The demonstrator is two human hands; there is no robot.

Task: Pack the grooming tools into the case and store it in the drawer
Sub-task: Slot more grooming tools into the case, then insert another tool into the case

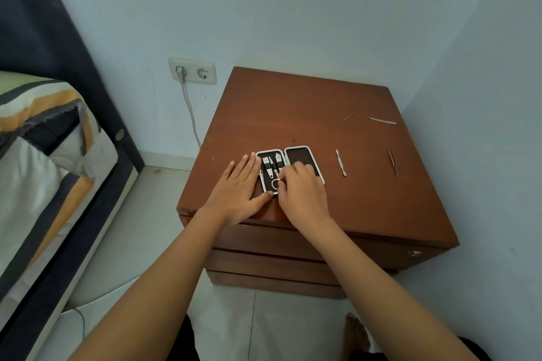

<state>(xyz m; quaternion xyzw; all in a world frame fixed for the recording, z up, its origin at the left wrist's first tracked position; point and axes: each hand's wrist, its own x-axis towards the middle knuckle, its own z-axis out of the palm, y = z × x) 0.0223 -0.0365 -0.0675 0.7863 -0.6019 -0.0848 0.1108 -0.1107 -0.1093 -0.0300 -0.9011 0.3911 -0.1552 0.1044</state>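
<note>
Brown nightstand (293, 114): open case (289, 168), left hand (239, 187) flat beside; right hand (299, 187) pinching scissors (275, 182); cuticle pusher (341, 162) rightward, lengthwise.

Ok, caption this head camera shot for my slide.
Hands packing open grooming case on nightstand; four tools still loose.

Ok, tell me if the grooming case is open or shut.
Open: the grooming case lies flat on the nightstand, both halves spread, tools visible inside.
</note>
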